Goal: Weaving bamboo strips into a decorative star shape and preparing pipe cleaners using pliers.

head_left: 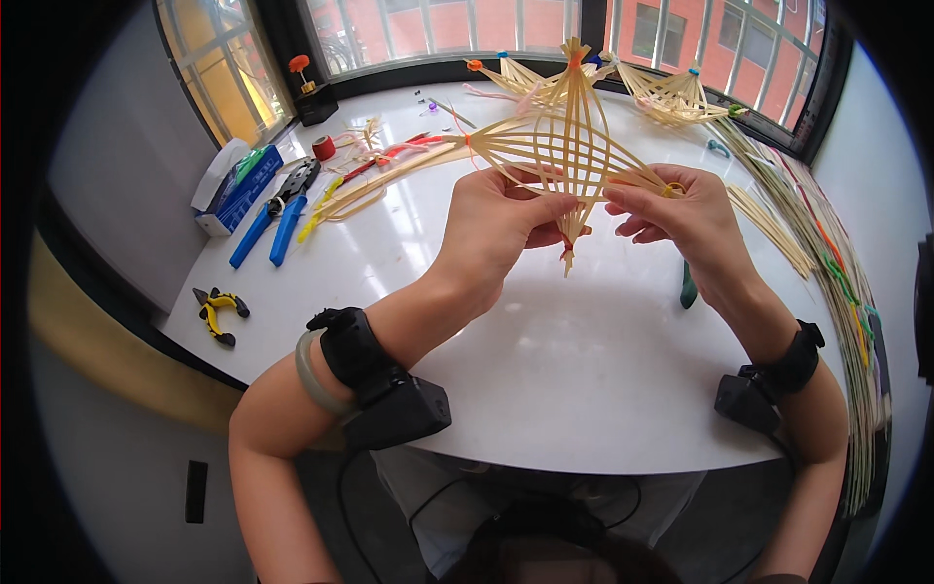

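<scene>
Left grip [498, 216] and right grip [683, 208] pinch woven star [582, 156].

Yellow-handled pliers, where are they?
In the head view, the yellow-handled pliers lie near the left edge of the table, below the blue-handled crimper.

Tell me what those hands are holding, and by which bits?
A woven star of pale strips: the left hand pinches it just above its bottom point, the right hand by its right point.
</scene>
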### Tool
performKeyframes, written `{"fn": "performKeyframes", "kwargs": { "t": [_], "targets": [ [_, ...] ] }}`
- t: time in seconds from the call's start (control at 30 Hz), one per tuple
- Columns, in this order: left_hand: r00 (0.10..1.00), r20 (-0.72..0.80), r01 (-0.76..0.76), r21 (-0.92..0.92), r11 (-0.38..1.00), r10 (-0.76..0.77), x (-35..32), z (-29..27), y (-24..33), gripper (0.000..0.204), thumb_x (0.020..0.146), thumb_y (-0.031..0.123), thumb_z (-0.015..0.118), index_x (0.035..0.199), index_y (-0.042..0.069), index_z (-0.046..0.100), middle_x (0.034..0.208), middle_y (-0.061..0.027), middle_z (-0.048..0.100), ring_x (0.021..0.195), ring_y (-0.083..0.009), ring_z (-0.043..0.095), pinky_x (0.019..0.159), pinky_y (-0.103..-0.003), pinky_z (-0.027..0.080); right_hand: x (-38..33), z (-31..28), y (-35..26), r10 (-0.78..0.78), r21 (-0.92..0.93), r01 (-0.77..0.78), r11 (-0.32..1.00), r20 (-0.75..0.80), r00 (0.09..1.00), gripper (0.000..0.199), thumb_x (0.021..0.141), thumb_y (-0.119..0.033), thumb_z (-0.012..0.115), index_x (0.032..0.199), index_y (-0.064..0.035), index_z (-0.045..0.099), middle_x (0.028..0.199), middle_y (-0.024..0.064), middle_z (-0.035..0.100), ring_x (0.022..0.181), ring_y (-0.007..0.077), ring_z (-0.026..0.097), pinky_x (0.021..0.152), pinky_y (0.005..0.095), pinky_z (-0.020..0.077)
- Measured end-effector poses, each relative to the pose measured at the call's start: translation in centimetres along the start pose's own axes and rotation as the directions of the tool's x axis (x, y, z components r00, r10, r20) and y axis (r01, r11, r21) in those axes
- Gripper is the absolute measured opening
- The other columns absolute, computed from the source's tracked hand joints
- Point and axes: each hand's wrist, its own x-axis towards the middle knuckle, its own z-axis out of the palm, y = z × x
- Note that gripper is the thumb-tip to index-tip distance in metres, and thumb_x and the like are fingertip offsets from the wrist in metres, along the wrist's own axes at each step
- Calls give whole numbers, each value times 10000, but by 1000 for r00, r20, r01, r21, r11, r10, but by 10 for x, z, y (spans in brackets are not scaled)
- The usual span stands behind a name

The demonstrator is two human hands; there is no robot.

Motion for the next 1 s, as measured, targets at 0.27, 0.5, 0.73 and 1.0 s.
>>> {"fn": "performKeyframes", "kwargs": {
  "t": [0.27,0.5,0.73,1.0],
  "targets": [
    [995,-83,-46,20,999,48,0,-2,1,137,826,82,594,894,-36,600,819,-116,639,678,-173,646,623,-254,549,1,-2,-1,103,-133,-90,987,98,990,267,790,-254,657,898,-10,652,753,59,647,721,94,616,648,227,469],
    [997,64,26,249,968,-44,0,-2,-3,167,804,89,616,860,-68,616,770,-116,637,638,-149,629,591,-246,539,10,-4,11,92,-88,-77,993,182,979,202,784,-159,662,839,35,669,698,81,643,606,72,581,562,193,446],
    [995,94,-2,313,950,-29,-4,0,1,164,775,65,626,828,-89,606,731,-134,630,614,-157,632,573,-247,545,8,-6,12,44,-113,-28,993,149,988,157,785,-95,649,787,62,663,637,87,627,532,62,562,478,177,434],
    [992,113,29,274,961,-63,-5,-1,5,153,763,31,640,846,-89,595,736,-133,629,632,-160,637,593,-246,550,8,-6,10,35,-133,-19,991,116,993,156,774,-95,656,745,59,650,631,84,621,531,74,563,480,178,431]
  ]
}}
